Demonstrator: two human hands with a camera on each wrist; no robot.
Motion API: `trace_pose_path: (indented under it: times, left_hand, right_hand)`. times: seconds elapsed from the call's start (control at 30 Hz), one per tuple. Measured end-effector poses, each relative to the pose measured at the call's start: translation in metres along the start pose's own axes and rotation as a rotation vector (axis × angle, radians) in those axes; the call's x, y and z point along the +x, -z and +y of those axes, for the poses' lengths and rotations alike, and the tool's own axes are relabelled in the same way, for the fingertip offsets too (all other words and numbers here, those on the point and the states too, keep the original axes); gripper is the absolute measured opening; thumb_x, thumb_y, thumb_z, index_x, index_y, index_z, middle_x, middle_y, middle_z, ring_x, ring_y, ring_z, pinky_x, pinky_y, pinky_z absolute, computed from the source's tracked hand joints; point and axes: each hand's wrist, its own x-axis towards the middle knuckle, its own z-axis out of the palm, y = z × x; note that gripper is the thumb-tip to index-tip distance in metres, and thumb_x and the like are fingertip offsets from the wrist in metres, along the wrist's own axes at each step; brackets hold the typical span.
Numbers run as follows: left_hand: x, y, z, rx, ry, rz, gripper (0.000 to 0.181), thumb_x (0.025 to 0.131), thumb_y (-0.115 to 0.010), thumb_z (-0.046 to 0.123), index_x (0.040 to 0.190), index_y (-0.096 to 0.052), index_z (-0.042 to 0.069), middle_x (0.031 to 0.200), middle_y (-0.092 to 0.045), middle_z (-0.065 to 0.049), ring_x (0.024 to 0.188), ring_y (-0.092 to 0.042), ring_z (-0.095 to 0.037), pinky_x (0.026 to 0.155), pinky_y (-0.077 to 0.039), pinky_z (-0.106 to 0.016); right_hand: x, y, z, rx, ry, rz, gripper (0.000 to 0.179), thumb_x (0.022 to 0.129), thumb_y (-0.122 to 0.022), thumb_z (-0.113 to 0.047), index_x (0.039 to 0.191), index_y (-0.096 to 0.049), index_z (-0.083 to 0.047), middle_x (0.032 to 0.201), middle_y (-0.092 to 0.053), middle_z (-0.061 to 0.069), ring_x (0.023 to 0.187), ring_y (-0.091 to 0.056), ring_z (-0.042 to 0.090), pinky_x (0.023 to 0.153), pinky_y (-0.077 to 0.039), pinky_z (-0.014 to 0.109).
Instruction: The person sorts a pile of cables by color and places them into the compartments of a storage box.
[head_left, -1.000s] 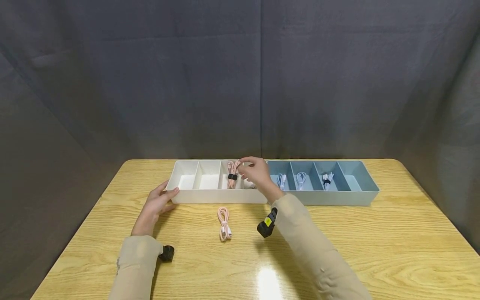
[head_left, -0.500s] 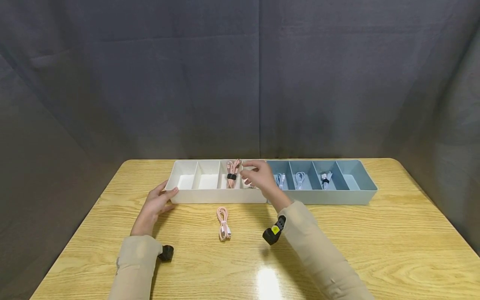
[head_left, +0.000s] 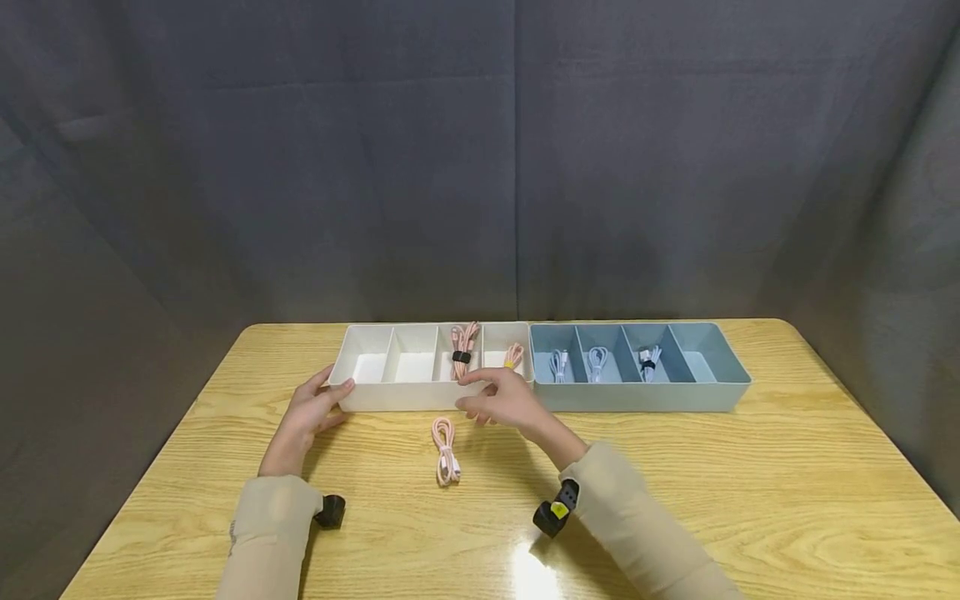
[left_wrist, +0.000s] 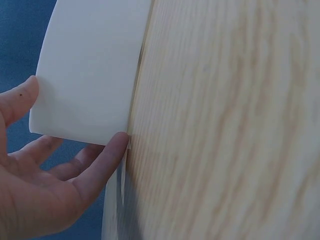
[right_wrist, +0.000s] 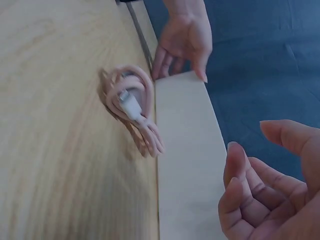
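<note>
My left hand [head_left: 311, 408] holds the left end of a white divided storage box [head_left: 420, 397], with its thumb at the top rim and its fingers around the end. In the left wrist view that thumb [left_wrist: 22, 97] touches the box's edge. My right hand [head_left: 506, 400] hovers before the box's right part, fingers loosely bent and holding nothing. On the table just below lies a coiled pink cable [head_left: 446, 454]. Inside the box, a pink cable with a black strap [head_left: 462, 354] stands in one compartment, and a pink cable with a yellow tie [head_left: 513, 356] in the rightmost one.
A blue-grey divided box [head_left: 652, 398] adjoins the white one on the right. Its compartments hold a pale cable [head_left: 558, 365], another pale cable [head_left: 597, 362] and a black-strapped cable [head_left: 649, 362]. A dark curtain [head_left: 450, 167] hangs behind the wooden table [head_left: 750, 500].
My right hand has let go of a pink cable in the rightmost white compartment and moved down toward the cable on the table. My left hand stays at the box's end.
</note>
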Motion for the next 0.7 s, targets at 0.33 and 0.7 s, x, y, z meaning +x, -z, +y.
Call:
trace_pose_path:
  times: [0.33, 0.7]
  left_hand:
    - [0.002, 0.0, -0.002, 0.003, -0.002, 0.011, 0.074, 0.087, -0.061, 0.036, 0.146, -0.022, 0.014, 0.132, -0.035, -0.022, 0.119, -0.04, -0.037, 0.094, -0.04, -0.047]
    - [0.001, 0.0, -0.001, -0.022, -0.003, 0.005, 0.078, 0.084, -0.064, 0.038, 0.146, -0.022, 0.014, 0.132, -0.034, -0.02, 0.12, -0.039, -0.037, 0.096, -0.038, -0.049]
  right_hand:
    - [-0.006, -0.015, 0.007, -0.104, 0.07, -0.098, 0.038, 0.081, -0.068, -0.015, 0.112, -0.059, 0.006, 0.074, -0.066, 0.017, 0.057, -0.06, 0.038, 0.05, -0.051, 0.038]
    - [-0.004, -0.033, 0.018, -0.365, 0.062, -0.158, 0.048, 0.078, -0.071, -0.024, 0.115, -0.058, 0.003, 0.074, -0.067, 0.011, 0.045, -0.06, 0.021, 0.043, -0.046, 0.023]
